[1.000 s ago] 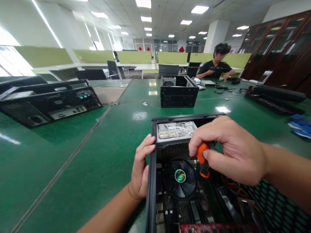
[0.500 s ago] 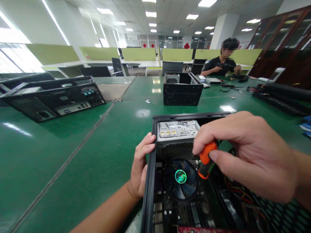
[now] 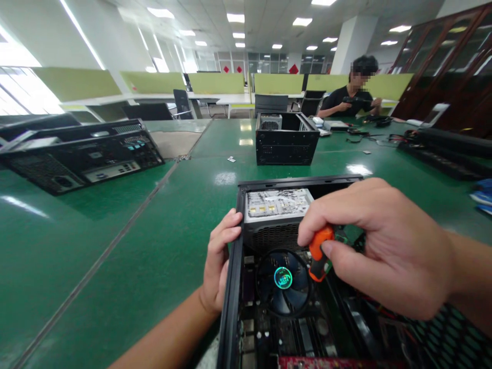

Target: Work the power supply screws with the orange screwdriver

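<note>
An opened black computer case (image 3: 229, 287) lies in front of me, its inside facing up. My right hand (image 3: 388, 251) pinches the orange-and-black handle of a screwdriver (image 3: 321, 248) between thumb and fingers. The handle tilts down into the case beside the round cooling fan (image 3: 283, 279); the tip is hidden. On the case's left edge, my left hand (image 3: 221, 256) has its fingers pressed against the rim, gripping it. Behind the fan sits the power supply (image 3: 279, 204) with its worn label. A red circuit board (image 3: 307, 362) shows at the bottom.
A second black case (image 3: 287, 147) stands farther back on the green table (image 3: 154, 246). To the left, another computer case (image 3: 100, 159) lies tilted. A co-worker (image 3: 351, 97) sits at the far right near cables (image 3: 361, 134). Dark equipment (image 3: 442, 154) lies at right.
The view has shifted slightly, and the right hand with the screwdriver appears a little farther left. Both hands keep their holds.
</note>
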Action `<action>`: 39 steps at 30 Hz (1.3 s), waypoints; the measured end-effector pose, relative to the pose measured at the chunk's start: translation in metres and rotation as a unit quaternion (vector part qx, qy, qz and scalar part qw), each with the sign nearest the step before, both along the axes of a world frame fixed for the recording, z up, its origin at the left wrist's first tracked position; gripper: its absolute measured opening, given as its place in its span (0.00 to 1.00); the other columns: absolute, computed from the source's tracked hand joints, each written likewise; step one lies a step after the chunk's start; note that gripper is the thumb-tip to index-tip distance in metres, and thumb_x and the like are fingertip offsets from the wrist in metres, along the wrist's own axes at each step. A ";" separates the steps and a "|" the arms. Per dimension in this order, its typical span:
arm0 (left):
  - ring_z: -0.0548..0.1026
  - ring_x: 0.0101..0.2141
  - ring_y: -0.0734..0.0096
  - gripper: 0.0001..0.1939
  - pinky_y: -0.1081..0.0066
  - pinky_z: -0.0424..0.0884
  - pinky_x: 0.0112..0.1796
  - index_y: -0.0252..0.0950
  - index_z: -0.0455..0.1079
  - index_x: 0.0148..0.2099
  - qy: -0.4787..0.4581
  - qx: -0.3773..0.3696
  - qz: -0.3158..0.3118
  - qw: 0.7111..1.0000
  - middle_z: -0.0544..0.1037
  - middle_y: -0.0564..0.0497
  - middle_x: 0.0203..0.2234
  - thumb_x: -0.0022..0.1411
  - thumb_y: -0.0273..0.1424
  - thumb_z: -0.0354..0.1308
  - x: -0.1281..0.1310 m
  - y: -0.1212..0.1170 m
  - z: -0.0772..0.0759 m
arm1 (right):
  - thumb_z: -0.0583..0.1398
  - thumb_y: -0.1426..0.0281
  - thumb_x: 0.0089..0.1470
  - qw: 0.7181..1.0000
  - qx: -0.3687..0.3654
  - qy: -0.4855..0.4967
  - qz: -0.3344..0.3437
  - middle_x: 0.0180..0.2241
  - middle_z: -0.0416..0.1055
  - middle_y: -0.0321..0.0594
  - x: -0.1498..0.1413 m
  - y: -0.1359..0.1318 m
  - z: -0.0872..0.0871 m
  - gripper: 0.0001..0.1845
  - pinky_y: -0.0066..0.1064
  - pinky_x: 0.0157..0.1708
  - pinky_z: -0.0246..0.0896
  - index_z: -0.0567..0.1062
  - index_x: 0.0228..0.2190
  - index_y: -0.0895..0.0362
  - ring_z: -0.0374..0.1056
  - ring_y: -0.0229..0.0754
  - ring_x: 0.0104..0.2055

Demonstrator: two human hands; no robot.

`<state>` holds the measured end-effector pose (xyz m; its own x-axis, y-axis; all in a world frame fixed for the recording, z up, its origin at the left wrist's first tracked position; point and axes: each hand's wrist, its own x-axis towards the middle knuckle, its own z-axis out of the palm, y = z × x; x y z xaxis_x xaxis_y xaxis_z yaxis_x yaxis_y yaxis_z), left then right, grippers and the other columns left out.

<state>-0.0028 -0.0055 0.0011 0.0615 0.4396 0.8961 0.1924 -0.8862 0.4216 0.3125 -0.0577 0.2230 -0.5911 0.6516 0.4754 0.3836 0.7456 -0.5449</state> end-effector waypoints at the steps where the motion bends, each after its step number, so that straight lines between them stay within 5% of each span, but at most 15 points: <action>1: 0.84 0.81 0.46 0.22 0.42 0.84 0.82 0.52 0.80 0.80 0.001 0.002 0.000 1.000 0.88 0.44 0.76 0.91 0.44 0.67 0.000 0.000 0.001 | 0.65 0.74 0.55 1.000 0.006 0.004 0.008 0.26 0.79 0.33 -0.001 0.000 -0.002 0.08 0.37 0.29 0.68 0.83 0.33 0.49 0.66 0.41 0.23; 10: 0.83 0.82 0.48 0.24 0.44 0.84 0.81 0.52 0.79 0.82 0.018 0.018 0.002 1.000 0.88 0.44 0.77 0.92 0.42 0.65 0.001 0.001 0.005 | 0.63 0.77 0.56 0.999 0.040 0.016 0.030 0.26 0.78 0.32 -0.001 0.007 -0.010 0.10 0.33 0.28 0.61 0.83 0.35 0.51 0.65 0.37 0.23; 19: 0.82 0.83 0.49 0.25 0.44 0.83 0.82 0.53 0.78 0.83 0.018 0.016 -0.002 1.000 0.87 0.46 0.78 0.92 0.41 0.64 0.003 0.001 0.005 | 0.63 0.77 0.56 1.000 0.018 0.009 0.023 0.27 0.78 0.32 -0.001 0.000 -0.006 0.10 0.34 0.31 0.67 0.83 0.35 0.51 0.65 0.38 0.24; 24: 0.80 0.85 0.54 0.26 0.52 0.79 0.85 0.50 0.77 0.85 0.027 0.026 -0.016 0.999 0.86 0.45 0.80 0.93 0.39 0.62 0.003 0.001 0.007 | 0.62 0.77 0.58 0.999 0.035 0.006 0.034 0.26 0.78 0.31 0.000 0.002 -0.007 0.11 0.32 0.30 0.64 0.84 0.36 0.53 0.65 0.36 0.24; 39: 0.81 0.84 0.50 0.27 0.49 0.80 0.84 0.51 0.76 0.85 0.023 0.031 -0.020 0.999 0.86 0.45 0.80 0.91 0.35 0.66 0.006 0.001 0.011 | 0.63 0.76 0.58 1.000 0.029 -0.002 0.001 0.26 0.80 0.30 0.000 -0.003 -0.001 0.11 0.33 0.30 0.69 0.84 0.34 0.50 0.68 0.37 0.23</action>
